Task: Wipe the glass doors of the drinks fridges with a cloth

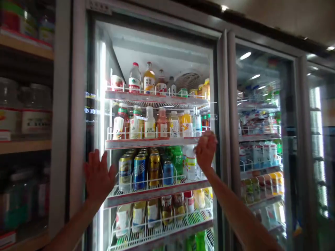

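A tall drinks fridge (222,104) with a glass front stands before me. My left hand (98,176) lies flat and open, fingers spread, against the left side of the front, beside a row of cans (140,170). My right hand (206,150) is raised at the right side of that front, by the second shelf (151,142). Its fingers are curled and slightly blurred, and what they hold is hidden. Bottles (162,122) of juice and tea stand on the upper shelves, with more cans and bottles on the wire racks below.
A second glass-fronted fridge (261,146) with cartons and bottles stands to the right, and a third one (319,139) beyond it. On the left, wooden shelves (26,144) carry jars and tins.
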Tool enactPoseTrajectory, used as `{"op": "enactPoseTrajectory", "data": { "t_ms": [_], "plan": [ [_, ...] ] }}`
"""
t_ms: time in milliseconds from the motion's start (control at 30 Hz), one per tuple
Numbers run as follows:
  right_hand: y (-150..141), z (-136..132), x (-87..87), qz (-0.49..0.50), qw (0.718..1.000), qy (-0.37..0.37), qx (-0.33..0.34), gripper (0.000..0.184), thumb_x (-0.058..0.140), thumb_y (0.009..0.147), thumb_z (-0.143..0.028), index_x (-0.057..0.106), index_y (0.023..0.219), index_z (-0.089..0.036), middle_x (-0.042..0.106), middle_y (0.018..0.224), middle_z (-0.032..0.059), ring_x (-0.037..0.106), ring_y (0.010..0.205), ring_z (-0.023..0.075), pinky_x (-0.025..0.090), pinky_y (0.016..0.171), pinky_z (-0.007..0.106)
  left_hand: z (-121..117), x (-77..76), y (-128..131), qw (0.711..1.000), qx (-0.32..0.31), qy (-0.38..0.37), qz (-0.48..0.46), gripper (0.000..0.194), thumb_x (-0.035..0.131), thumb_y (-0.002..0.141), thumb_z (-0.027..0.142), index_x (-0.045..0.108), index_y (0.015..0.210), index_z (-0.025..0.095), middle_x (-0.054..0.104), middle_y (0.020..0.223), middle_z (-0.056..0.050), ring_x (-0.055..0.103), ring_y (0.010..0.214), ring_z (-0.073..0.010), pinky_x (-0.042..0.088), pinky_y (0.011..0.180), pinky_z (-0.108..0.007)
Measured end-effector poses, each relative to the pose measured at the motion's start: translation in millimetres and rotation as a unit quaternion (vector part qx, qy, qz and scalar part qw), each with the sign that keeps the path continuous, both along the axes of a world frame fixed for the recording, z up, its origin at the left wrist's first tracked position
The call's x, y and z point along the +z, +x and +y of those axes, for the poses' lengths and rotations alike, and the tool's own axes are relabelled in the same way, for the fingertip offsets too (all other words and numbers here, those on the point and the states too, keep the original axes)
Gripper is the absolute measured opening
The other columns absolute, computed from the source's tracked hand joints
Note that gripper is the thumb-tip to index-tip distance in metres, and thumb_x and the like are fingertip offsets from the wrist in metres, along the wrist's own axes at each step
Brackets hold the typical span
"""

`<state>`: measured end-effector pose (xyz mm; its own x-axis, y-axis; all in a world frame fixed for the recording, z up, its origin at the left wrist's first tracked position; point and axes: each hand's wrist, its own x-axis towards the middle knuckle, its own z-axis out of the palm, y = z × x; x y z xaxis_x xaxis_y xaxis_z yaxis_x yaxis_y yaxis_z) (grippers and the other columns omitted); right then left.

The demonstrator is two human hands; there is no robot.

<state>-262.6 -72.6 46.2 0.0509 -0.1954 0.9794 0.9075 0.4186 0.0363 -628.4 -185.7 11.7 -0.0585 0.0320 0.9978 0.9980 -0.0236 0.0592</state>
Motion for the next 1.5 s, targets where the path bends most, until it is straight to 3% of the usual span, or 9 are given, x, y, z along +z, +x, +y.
{"op": "enactPoseTrajectory", "data": {
  "t_ms": [100, 267, 467, 667, 900, 1000, 1100, 1333, 1500],
  "plan": [
    [-8, 10, 42.0, 0.096, 0.995, 0.003, 0.020, 0.053, 0.039, 0.086, -0.024, 0.034, 0.136, -0.009, 0.017, 0.149, 0.0187, 0.009, 0.139, 0.0335, 0.022, 0.105, 0.063, 1, -1.4, 3, 1.000, 0.008, 0.015, 0.004, 0.060, 0.038, 0.089, 0.032, 0.016, 0.144, 0.019, 0.017, 0.150, -0.014, 0.013, 0.139, -0.0283, 0.015, 0.110, -0.053],
    [-53, -13, 52.4, -0.278, 0.960, -0.015, 0.039, 0.050, 0.043, 0.085, -0.030, 0.037, 0.135, -0.027, 0.028, 0.147, 0.0014, 0.017, 0.139, 0.0226, 0.025, 0.111, 0.046, 1, 42.5, 6, 1.000, 0.010, 0.023, 0.015, 0.056, 0.036, 0.090, 0.038, 0.024, 0.141, 0.018, 0.021, 0.149, -0.014, 0.016, 0.139, -0.0263, 0.013, 0.111, -0.051],
    [-5, 10, 125.1, 0.135, 0.991, -0.023, 0.003, 0.060, 0.040, 0.083, -0.035, 0.035, 0.134, -0.005, 0.024, 0.145, 0.0221, 0.014, 0.136, 0.0382, 0.024, 0.102, 0.064, 3, 103.8, -1, 0.999, 0.031, 0.025, -0.035, 0.059, 0.027, 0.093, 0.042, 0.022, 0.140, 0.006, 0.017, 0.149, -0.019, 0.011, 0.139, -0.0275, 0.012, 0.111, -0.050],
    [-78, -18, 113.5, -0.277, 0.960, 0.030, 0.001, 0.053, 0.044, 0.084, -0.031, 0.035, 0.136, -0.025, 0.027, 0.148, 0.0033, 0.013, 0.139, 0.0235, 0.024, 0.112, 0.045, 5, 100.0, -5, 0.999, 0.031, 0.035, -0.024, 0.058, 0.029, 0.093, 0.040, 0.024, 0.140, 0.008, 0.018, 0.149, -0.018, 0.012, 0.139, -0.0273, 0.013, 0.111, -0.049],
    [-22, 15, 187.4, 0.136, 0.990, 0.017, 0.028, 0.049, 0.041, 0.082, -0.026, 0.044, 0.127, -0.007, 0.028, 0.143, 0.0193, 0.018, 0.135, 0.0357, 0.022, 0.104, 0.062, 11, 100.5, -13, 0.998, 0.026, 0.064, -0.006, 0.059, 0.032, 0.091, 0.040, 0.023, 0.142, 0.012, 0.021, 0.148, -0.018, 0.015, 0.138, -0.0293, 0.016, 0.110, -0.052],
    [-87, -6, 183.4, -0.084, 0.995, 0.026, 0.041, 0.057, 0.049, 0.079, -0.028, 0.039, 0.132, -0.010, 0.025, 0.146, 0.0147, 0.014, 0.137, 0.0304, 0.020, 0.111, 0.051, 11, 99.7, -15, 0.998, 0.026, 0.065, -0.003, 0.059, 0.033, 0.091, 0.039, 0.024, 0.141, 0.010, 0.021, 0.148, -0.018, 0.016, 0.138, -0.0291, 0.016, 0.111, -0.051],
    [-139, -29, 162.2, -0.329, 0.942, 0.053, 0.040, 0.055, 0.051, 0.080, -0.029, 0.038, 0.133, -0.025, 0.029, 0.146, 0.0030, 0.015, 0.138, 0.0238, 0.023, 0.112, 0.043, 11, 97.8, -17, 0.998, 0.015, 0.067, 0.000, 0.058, 0.034, 0.091, 0.038, 0.022, 0.142, 0.014, 0.020, 0.149, -0.016, 0.015, 0.139, -0.0279, 0.016, 0.111, -0.050],
    [-101, -20, 228.8, 0.038, 0.997, -0.017, 0.064, 0.054, 0.045, 0.081, -0.025, 0.039, 0.132, -0.007, 0.024, 0.146, 0.0186, 0.012, 0.137, 0.0356, 0.019, 0.107, 0.061, 14, 96.6, -20, 0.997, 0.006, 0.077, 0.009, 0.058, 0.037, 0.090, 0.036, 0.022, 0.142, 0.017, 0.021, 0.149, -0.014, 0.016, 0.139, -0.0262, 0.016, 0.111, -0.049],
    [-206, -57, 186.8, -0.339, 0.938, 0.013, 0.077, 0.052, 0.046, 0.082, -0.027, 0.040, 0.133, -0.014, 0.030, 0.146, 0.0098, 0.015, 0.139, 0.0275, 0.017, 0.115, 0.047, 8, 92.6, -26, 0.996, -0.031, 0.078, 0.004, 0.055, 0.035, 0.091, 0.035, 0.024, 0.142, 0.016, 0.027, 0.147, -0.014, 0.021, 0.138, -0.0246, 0.019, 0.111, -0.047]
  ]
}}
